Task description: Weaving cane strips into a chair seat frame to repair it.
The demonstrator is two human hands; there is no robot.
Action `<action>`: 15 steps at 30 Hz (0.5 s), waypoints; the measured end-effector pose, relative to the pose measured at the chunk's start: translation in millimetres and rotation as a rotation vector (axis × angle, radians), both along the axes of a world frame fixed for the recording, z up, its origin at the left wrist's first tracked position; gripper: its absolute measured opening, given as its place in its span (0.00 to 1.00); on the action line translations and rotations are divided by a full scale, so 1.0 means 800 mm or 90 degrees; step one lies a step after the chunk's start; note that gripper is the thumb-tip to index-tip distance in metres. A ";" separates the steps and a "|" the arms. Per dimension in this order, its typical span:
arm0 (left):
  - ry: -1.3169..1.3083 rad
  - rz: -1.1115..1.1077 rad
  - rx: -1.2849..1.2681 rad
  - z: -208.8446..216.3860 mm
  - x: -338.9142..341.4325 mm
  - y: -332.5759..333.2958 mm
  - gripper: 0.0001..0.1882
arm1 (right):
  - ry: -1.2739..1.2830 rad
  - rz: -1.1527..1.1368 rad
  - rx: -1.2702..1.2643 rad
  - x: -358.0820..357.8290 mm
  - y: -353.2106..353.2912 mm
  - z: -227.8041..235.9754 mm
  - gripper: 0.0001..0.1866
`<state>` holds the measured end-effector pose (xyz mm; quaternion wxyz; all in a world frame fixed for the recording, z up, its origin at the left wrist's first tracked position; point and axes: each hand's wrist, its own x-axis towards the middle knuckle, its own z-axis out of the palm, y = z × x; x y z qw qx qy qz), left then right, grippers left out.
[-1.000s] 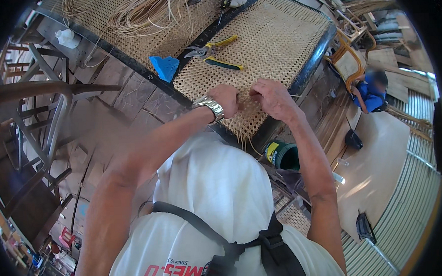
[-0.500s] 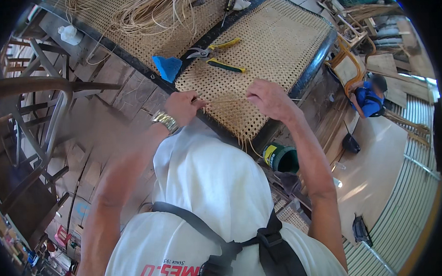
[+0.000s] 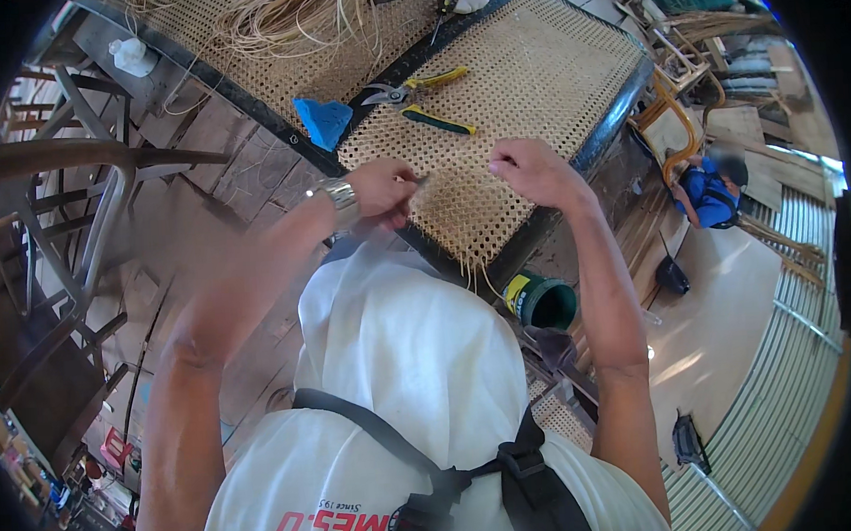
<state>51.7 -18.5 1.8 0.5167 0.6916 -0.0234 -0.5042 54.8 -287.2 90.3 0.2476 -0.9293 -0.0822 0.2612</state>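
A woven cane panel [image 3: 531, 81] in a dark frame lies in front of me. Over its near left edge is my left hand [image 3: 382, 191], fingers closed, with a small dark pointed tip showing past them; what it belongs to is hidden. My right hand [image 3: 535, 173] hovers above the near right part of the weave, thumb and fingers pinched together, and whatever they hold is too small to make out. Loose cane ends [image 3: 475, 271] stick out at the panel's near corner. Beyond my hands, pruning shears [image 3: 416, 97] with yellow-green handles rest spread on the cane.
A blue angular piece [image 3: 322, 124] lies beside the shears. Coiled cane strands [image 3: 287, 20] lie on the far panel. A dark green bucket [image 3: 546, 303] stands by the near corner. Wooden chair frames [image 3: 99, 175] crowd the left. A person in blue [image 3: 709, 191] sits at the right.
My left hand has turned and shifted right and up over the panel. My right hand has moved slightly right and up. The strand stretched between them earlier no longer shows clearly.
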 end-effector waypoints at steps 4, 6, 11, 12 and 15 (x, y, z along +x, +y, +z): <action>0.151 -0.003 -0.081 0.012 -0.008 -0.041 0.10 | 0.072 -0.036 -0.084 0.000 0.004 -0.014 0.10; 0.167 -0.017 -0.079 0.008 -0.008 -0.053 0.12 | 0.063 -0.023 -0.105 0.004 0.000 -0.020 0.10; 0.099 -0.115 -0.074 -0.003 0.013 -0.066 0.12 | 0.052 -0.016 -0.106 0.005 0.004 -0.024 0.10; 0.071 -0.142 -0.048 0.000 0.017 -0.067 0.12 | 0.045 0.003 -0.105 0.004 0.006 -0.026 0.09; 0.093 -0.163 -0.008 0.020 0.029 -0.075 0.12 | 0.026 0.022 -0.110 0.002 0.009 -0.031 0.09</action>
